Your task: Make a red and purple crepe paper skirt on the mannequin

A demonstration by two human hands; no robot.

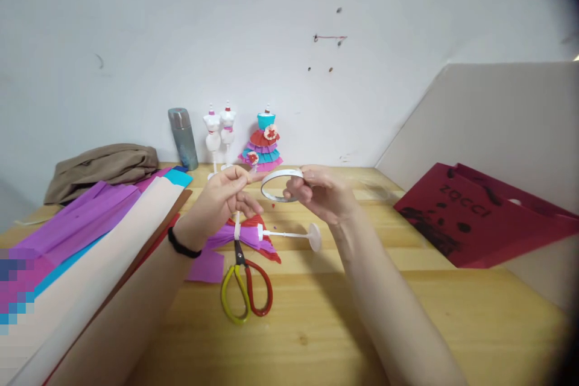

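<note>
My right hand (323, 193) grips a narrow white roll of tape (281, 174), its fingers through and around the ring. To its left, my left hand (228, 193) pinches with thumb and forefinger at the tape's loose end; a faint strip runs between the pinch and the roll. Below my hands a small white dress-form stand (289, 234) lies on its side, wrapped in purple and red crepe paper (250, 235). Scissors (246, 289) with one yellow and one red handle lie in front of it, blades partly hidden by the paper.
Crepe paper sheets (104, 235) cover the left of the table, beside a brown cloth (106, 166). Along the wall stand a grey bottle (183, 139), two white dress forms (212, 132) and a dressed form (265, 139). A red paper bag (470, 217) lies at right.
</note>
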